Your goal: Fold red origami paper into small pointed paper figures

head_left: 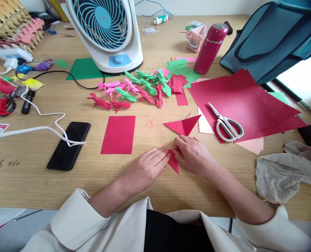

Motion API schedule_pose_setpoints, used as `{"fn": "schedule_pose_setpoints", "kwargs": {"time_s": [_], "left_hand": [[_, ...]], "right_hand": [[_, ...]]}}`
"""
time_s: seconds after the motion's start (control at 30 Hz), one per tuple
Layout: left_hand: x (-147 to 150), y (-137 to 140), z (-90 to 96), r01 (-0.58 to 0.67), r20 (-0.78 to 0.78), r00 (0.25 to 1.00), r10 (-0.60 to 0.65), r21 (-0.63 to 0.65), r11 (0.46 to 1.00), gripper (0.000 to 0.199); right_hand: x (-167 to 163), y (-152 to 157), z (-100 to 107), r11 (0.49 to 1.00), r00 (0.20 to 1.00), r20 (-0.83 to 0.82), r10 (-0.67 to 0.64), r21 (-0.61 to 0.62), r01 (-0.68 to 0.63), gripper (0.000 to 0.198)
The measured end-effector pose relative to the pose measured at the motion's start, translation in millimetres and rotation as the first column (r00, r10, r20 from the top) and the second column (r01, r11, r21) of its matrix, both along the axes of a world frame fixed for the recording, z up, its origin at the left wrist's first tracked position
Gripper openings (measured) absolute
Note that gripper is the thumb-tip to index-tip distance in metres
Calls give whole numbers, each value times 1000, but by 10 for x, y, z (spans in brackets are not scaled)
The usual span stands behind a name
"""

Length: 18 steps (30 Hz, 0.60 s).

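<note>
A small folded piece of red paper (174,162) lies on the wooden table under my hands. My left hand (147,167) rests flat with fingers stretched out, its fingertips pressing the paper's left edge. My right hand (191,152) is closed, thumb and curled fingers pinching the paper's upper part, which they hide. Just beyond my right hand lies another folded red paper (191,125) with two pointed wings. A red paper rectangle (118,135) sits flat to the left of my hands. White-handled scissors (227,126) lie to the right on large red sheets (244,101).
Folded green, pink and red paper figures (142,87) lie beyond my hands. A fan (105,31) stands behind them, with a red bottle (210,49) and blue bag (265,42) at right. Left are a phone (68,146) and white cable (34,128); a cloth (278,168) lies right.
</note>
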<state>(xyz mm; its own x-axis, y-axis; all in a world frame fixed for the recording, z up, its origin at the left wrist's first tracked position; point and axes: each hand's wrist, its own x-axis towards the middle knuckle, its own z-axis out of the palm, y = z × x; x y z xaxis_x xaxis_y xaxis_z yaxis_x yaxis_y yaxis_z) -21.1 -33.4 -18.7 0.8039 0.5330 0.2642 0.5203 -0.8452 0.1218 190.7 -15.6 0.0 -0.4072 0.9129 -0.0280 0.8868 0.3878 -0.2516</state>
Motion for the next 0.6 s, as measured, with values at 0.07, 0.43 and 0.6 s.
{"fn": "schedule_pose_setpoints", "kwargs": {"time_s": [0.07,0.43,0.6], "left_hand": [[32,-7,25,-25,7,1000,25,-5,1000,32],[16,-104,-16,-66,-85,994,61,-59,996,45],[-10,-139,-5,-72,-134,989,59,-101,992,52]], "right_hand": [[12,0,4,1000,1000,-28,0,-6,0,3],[211,83,-58,969,884,-459,-86,-245,-33,17],[239,102,-88,966,871,-483,-83,-253,-49,18]]}}
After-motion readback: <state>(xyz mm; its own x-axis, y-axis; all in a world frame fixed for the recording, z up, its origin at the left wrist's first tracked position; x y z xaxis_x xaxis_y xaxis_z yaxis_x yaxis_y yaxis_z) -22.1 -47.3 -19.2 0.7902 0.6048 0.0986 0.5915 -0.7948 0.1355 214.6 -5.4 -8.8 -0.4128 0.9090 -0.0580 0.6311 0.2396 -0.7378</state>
